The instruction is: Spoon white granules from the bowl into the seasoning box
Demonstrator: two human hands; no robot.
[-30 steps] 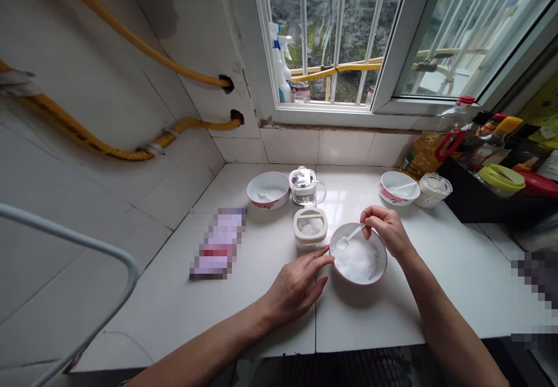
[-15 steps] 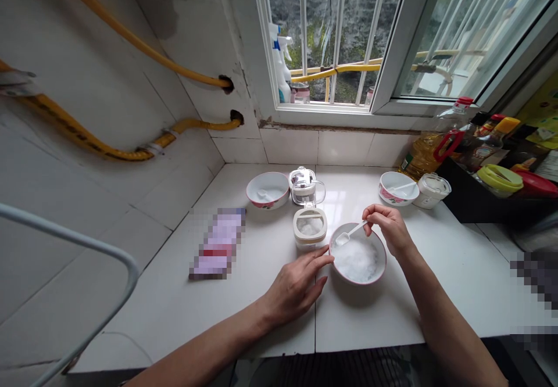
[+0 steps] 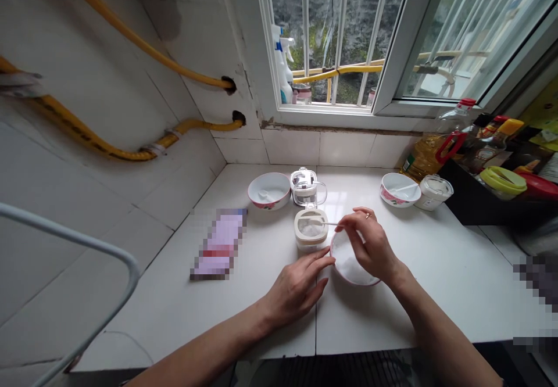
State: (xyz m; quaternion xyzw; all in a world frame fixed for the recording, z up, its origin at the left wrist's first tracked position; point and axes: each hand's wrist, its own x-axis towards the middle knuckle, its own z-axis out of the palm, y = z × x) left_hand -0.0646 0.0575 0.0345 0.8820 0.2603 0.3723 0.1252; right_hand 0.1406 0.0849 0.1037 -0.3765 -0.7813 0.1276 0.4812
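My right hand (image 3: 369, 243) pinches the handle of a small white spoon (image 3: 328, 222). The spoon's head reaches over the mouth of a square cream-rimmed jar (image 3: 310, 247), which holds white grains; I cannot tell whether it touches them. Below that hand is a bowl (image 3: 349, 262) of white granules with a pink rim, partly hidden by the hand. My left hand (image 3: 300, 285) lies with fingers stretched out, fingertips at the bowl's left rim and close to the jar's base. Its thumb is apart from the fingers.
Behind the jar stand a second clear-lidded jar (image 3: 304, 181) and a flowered bowl (image 3: 269, 185) with a white spoon. Back right are another flowered bowl (image 3: 400, 192), a lidded jar (image 3: 433, 192), an oil bottle (image 3: 429, 149) and a black condiment box (image 3: 464, 201). A purple packet (image 3: 220, 244) lies left.
My right hand has carried the spoon left, from over the bowl to the square jar's mouth. My left hand stays at the bowl's rim.
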